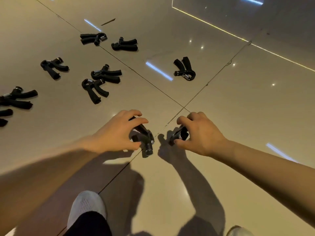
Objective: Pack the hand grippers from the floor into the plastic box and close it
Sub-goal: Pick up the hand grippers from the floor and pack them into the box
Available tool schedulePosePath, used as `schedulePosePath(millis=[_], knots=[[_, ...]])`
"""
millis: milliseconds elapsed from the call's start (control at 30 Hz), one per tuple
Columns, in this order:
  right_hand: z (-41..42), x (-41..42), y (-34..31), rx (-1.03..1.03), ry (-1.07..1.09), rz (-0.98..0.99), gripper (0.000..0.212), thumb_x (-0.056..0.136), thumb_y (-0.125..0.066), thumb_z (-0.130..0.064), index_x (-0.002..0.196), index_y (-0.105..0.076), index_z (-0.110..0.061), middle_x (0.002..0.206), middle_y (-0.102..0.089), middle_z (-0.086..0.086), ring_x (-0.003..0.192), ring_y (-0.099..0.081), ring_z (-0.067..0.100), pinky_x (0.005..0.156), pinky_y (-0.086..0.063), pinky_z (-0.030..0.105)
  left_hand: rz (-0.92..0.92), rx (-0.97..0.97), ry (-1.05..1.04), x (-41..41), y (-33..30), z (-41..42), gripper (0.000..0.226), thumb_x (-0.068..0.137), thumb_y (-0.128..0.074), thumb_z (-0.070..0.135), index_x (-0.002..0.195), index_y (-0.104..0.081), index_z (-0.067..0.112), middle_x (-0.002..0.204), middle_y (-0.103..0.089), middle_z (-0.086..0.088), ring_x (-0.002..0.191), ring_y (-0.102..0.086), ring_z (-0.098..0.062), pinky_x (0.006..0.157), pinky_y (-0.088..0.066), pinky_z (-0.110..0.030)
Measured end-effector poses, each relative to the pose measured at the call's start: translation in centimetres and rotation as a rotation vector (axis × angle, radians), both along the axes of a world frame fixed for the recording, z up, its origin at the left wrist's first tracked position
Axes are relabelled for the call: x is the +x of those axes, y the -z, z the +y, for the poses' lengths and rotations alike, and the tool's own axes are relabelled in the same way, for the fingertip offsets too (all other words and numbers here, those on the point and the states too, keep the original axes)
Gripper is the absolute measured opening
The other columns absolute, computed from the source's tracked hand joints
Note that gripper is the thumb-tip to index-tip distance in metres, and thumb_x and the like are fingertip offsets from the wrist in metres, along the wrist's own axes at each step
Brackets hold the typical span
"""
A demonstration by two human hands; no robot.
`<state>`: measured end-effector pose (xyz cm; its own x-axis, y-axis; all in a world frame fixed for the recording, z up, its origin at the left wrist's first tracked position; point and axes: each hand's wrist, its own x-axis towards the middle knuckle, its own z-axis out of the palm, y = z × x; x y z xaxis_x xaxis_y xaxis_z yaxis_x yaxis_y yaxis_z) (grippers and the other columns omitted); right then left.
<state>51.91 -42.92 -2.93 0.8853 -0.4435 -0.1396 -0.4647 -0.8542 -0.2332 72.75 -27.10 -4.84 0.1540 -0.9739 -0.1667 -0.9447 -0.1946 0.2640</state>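
Glossy beige floor tiles (221,116) with thin dark grout lines fill the view, mirroring ceiling lights as white streaks and dots. Nearest the camera, a white mesh shoe (87,206) with a dark trouser cuff over it stands on the floor, and the tip of a second white shoe (238,231) shows at the bottom edge.

Just beyond, both bare forearms reach forward and down. The left hand (115,132) curls its fingers and thumb round a black foam-handled hand gripper with a metal knob (144,138), which sits at or just above the floor by the grout crossing. The right hand (199,133) pinches a second black hand gripper (179,134) between thumb and curled fingers; the two grippers are near each other but apart.

Farther out, more black hand grippers lie scattered on the floor: a cluster at the left edge (15,99), two touching ones in the middle left (102,80), one alone to their left (52,67), one alone on the right (185,68), and two side by side farthest away (109,40).

The plastic box is not in view.
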Motion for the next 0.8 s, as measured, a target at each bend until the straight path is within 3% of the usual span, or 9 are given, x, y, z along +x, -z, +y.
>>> schedulePosePath(millis=[200, 333, 467, 567, 667, 800], knots=[[5.8, -3.3, -11.7, -0.015, -0.060, 0.097, 0.051, 0.080, -0.058, -0.056, 0.123, -0.050, -0.029, 0.120, -0.046, 0.005, 0.104, -0.044, 0.022, 0.082, -0.044, 0.031, -0.160, 0.003, 0.155, -5.2, -12.0, 2.1, 0.076, 0.066, -0.045, 0.065, 0.135, -0.043, 0.034, 0.139, -0.040, 0.004, 0.128, -0.034, -0.019, 0.105, -0.031, -0.035], [9.8, -6.7, -20.9, 0.049, 0.004, -0.018, 0.045, 0.080, -0.064, -0.053, 0.117, -0.053, -0.029, 0.119, -0.048, -0.002, 0.099, -0.051, 0.014, 0.082, -0.047, 0.027, -0.130, -0.081, 0.145, -9.1, -22.0, 6.2, 0.069, 0.072, -0.059, 0.063, 0.134, -0.043, 0.036, 0.139, -0.038, 0.010, 0.128, -0.029, -0.012, 0.107, -0.025, -0.031], [14.1, -10.8, -27.9, 0.026, 0.067, -0.160, 0.044, 0.078, -0.068, -0.050, 0.114, -0.055, -0.029, 0.116, -0.051, -0.004, 0.099, -0.050, 0.011, 0.071, -0.037, 0.018, -0.094, -0.274, 0.140, -14.5, -29.7, 10.7, 0.063, 0.070, -0.065, 0.057, 0.127, -0.050, 0.035, 0.132, -0.042, 0.012, 0.125, -0.029, -0.009, 0.104, -0.029, -0.028], [17.5, -14.7, -31.5, 0.014, 0.143, -0.346, 0.045, 0.076, -0.070, -0.049, 0.113, -0.058, -0.028, 0.113, -0.053, -0.006, 0.100, -0.050, 0.011, 0.070, -0.038, 0.018, -0.040, -0.425, 0.072, -19.2, -32.5, 14.0, 0.064, 0.065, -0.060, 0.056, 0.124, -0.053, 0.034, 0.127, -0.044, 0.014, 0.121, -0.032, -0.009, 0.094, -0.025, -0.022], [20.9, -18.6, -33.0, 0.029, 0.208, -0.532, 0.038, 0.076, -0.071, -0.045, 0.106, -0.063, -0.024, 0.105, -0.056, -0.008, 0.096, -0.051, 0.008, 0.066, -0.035, 0.010, 0.055, -0.519, -0.011, -22.6, -33.0, 16.9, 0.068, 0.058, -0.051, 0.062, 0.121, -0.054, 0.035, 0.117, -0.041, 0.021, 0.118, -0.034, -0.008, 0.092, -0.025, -0.022], [23.5, -21.0, -33.8, 0.036, 0.265, -0.533, 0.034, 0.075, -0.071, -0.048, 0.100, -0.063, -0.026, 0.101, -0.056, -0.010, 0.092, -0.050, 0.006, 0.066, -0.036, 0.010, 0.102, -0.497, -0.047, -24.9, -32.4, 18.6, 0.069, 0.057, -0.053, 0.064, 0.119, -0.056, 0.034, 0.116, -0.045, 0.019, 0.114, -0.035, -0.006, 0.091, -0.029, -0.025]])
